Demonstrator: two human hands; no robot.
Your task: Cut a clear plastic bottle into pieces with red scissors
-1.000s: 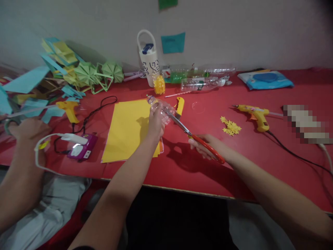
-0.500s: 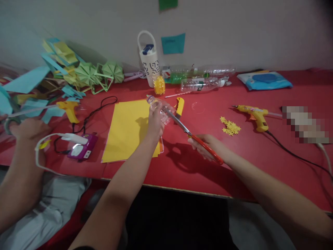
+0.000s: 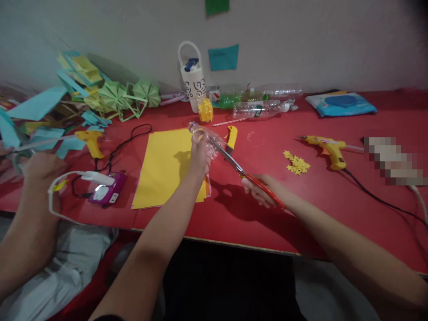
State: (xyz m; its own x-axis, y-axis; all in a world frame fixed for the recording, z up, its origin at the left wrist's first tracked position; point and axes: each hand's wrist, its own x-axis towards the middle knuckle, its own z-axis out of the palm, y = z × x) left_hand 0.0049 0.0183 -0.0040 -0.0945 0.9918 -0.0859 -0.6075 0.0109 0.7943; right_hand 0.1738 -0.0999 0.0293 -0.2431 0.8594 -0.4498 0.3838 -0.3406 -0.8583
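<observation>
My left hand [image 3: 199, 157] is closed around a clear plastic bottle piece [image 3: 214, 143], its neck pointing up and left. In my right hand [image 3: 262, 189] are large scissors [image 3: 264, 189] with red handles, my fingers wrapped about the grips. Their blades reach up-left to the plastic beside my left fingers; whether they are cutting into it I cannot tell. Beneath my left forearm lies a stack of yellow paper [image 3: 163, 165]. A yellow box cutter [image 3: 231, 138] lies just beyond the blades.
Yellow stars [image 3: 297, 163] and a yellow glue gun [image 3: 326, 146] lie at right. Plastic bottles [image 3: 257, 109], a white tumbler [image 3: 193, 87] and a wipes pack [image 3: 341, 104] line the wall. At left, a purple power adapter [image 3: 109, 189] sits near another person's hand [image 3: 43, 167] holding scissors.
The scissors' red handles have shifted slightly, drawing a little closer together. My left hand and the bottle piece stay almost in place.
</observation>
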